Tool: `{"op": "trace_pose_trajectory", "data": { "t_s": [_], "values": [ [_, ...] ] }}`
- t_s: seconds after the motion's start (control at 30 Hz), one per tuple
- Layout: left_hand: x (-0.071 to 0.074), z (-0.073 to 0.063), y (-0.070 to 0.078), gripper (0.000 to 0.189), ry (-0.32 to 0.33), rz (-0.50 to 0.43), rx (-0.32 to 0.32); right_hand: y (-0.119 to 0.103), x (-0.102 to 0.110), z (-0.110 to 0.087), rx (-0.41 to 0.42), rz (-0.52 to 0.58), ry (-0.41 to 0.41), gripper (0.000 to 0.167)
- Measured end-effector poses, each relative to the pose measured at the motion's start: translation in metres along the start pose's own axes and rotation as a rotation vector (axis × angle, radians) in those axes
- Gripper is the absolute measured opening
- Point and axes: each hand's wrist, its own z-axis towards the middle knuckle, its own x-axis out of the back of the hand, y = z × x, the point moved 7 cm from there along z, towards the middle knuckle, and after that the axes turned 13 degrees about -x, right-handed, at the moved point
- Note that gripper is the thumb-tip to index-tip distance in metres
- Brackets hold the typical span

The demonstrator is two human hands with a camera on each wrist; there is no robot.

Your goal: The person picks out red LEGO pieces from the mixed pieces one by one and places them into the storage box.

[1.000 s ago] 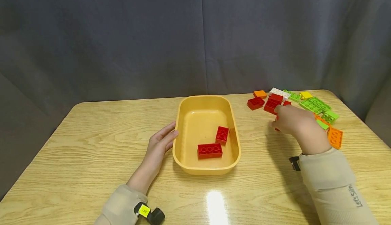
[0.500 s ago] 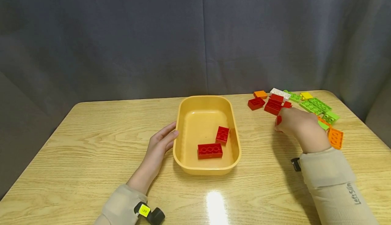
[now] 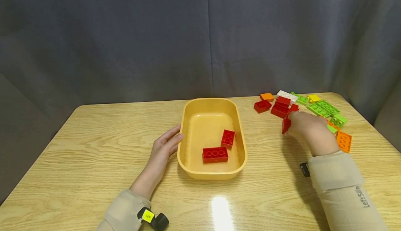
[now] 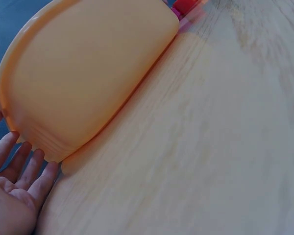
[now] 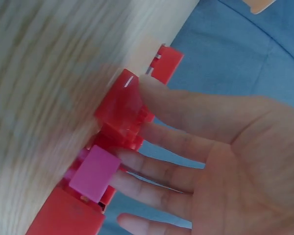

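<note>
Near the back right corner of the counter (image 3: 109, 154), the right hand (image 3: 308, 128) pinches a red toy brick (image 3: 285, 125) in its fingers, narrowly, probably because other red bricks (image 3: 280, 110) crowd it. The left hand (image 3: 163, 147), fingers loosely extended, touches the left side of the yellow bin (image 3: 200, 130) (seemingly to steady it).

Yellow tray (image 3: 211, 175), red bricks (image 3: 285, 126), light wood-grained table (image 3: 94, 154), blue-grey curtain (image 3: 125, 43), beige sleeves (image 3: 339, 175)
</note>
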Motion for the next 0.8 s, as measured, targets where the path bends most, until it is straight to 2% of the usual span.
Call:
{"op": "trace_pose_trajectory", "data": {
  "t_s": [0.13,0.27,0.5,0.73,0.8],
  "values": [
    [0.0004,-0.0002,0.0000,0.047,0.000,0.001,-0.003,0.0005,-0.0009,0.0006,0.005,-0.010,0.008,0.008],
    [0.0006,-0.0003,-0.0005,0.046,0.007,-0.008,-0.004,0.0014,-0.0010,0.0017,0.011,-0.021,0.020,0.018],
    [0.0007,-0.0004,-0.0005,0.046,0.000,-0.013,-0.005,0.0009,-0.0002,0.0042,-0.002,0.047,0.024,0.011],
    [0.0003,-0.0005,0.0000,0.046,0.002,-0.015,-0.003,-0.0003,0.0043,0.0056,-0.003,0.065,0.110,0.036],
    [0.0004,-0.0007,-0.0002,0.046,0.003,-0.015,-0.001,-0.0015,0.0041,0.0055,0.005,0.061,0.126,0.039]
  ]
}}
